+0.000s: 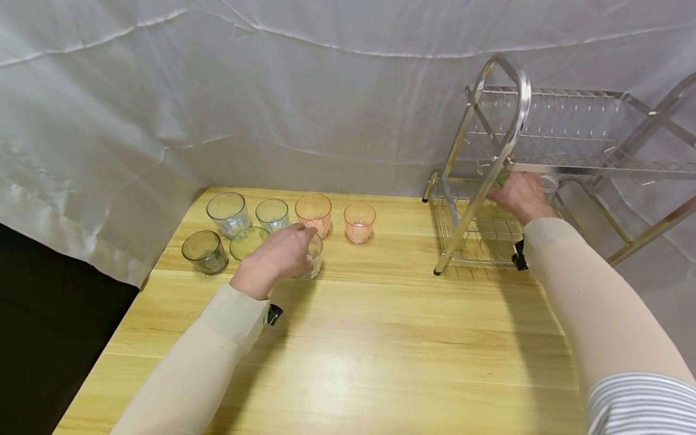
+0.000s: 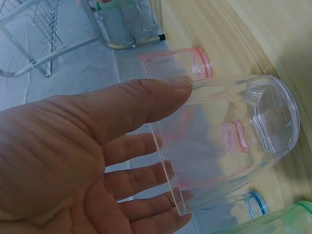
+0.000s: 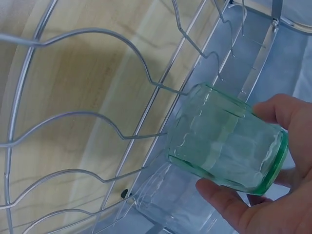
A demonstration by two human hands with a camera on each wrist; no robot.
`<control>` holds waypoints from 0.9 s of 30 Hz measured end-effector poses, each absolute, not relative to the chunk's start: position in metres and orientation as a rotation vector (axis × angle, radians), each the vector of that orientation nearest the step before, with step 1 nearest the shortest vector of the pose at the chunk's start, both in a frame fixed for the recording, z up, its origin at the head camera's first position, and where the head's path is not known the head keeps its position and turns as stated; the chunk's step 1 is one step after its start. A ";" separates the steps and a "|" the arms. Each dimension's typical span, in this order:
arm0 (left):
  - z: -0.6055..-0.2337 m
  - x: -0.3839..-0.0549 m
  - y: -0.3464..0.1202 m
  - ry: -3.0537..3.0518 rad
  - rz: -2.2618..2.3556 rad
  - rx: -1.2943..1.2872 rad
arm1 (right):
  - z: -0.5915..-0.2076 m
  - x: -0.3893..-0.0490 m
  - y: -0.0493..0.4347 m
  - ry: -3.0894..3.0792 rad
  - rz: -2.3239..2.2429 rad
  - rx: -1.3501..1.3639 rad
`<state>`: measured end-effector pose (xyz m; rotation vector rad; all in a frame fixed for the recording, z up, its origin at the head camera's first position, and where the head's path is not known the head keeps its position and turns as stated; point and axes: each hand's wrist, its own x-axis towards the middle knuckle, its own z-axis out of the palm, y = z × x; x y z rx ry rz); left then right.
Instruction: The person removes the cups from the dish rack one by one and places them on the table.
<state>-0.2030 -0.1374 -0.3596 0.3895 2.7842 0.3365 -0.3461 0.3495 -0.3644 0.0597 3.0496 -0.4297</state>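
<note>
My left hand (image 1: pixel 283 254) holds a clear glass (image 2: pixel 219 141) near its rim, the thumb on one side and the fingers along the other. In the head view this clear glass (image 1: pixel 312 266) stands low at the tabletop, partly covered by the hand. Inside the lower tier of a metal dish rack (image 1: pixel 451 235), my right hand (image 1: pixel 523 194) grips a green glass (image 3: pixel 224 141). Its thumb and fingers pinch the glass near the rim, with the base toward the rack wires (image 3: pixel 97 114). Another clear glass (image 3: pixel 170 200) sits right behind the green one.
Around my left hand stand a grey glass (image 1: pixel 205 254), a yellow-green glass (image 1: pixel 246 243), two bluish glasses, a larger pink glass (image 1: pixel 314 214) and a smaller pink glass (image 1: pixel 359 223). The rack's upper tier (image 1: pixel 565 163) overhangs my right hand. A grey curtain (image 1: pixel 326 109) hangs behind the table.
</note>
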 end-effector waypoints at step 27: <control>-0.357 -0.204 -0.138 2.774 0.323 0.417 | -0.360 -0.278 0.343 3.190 -0.619 0.031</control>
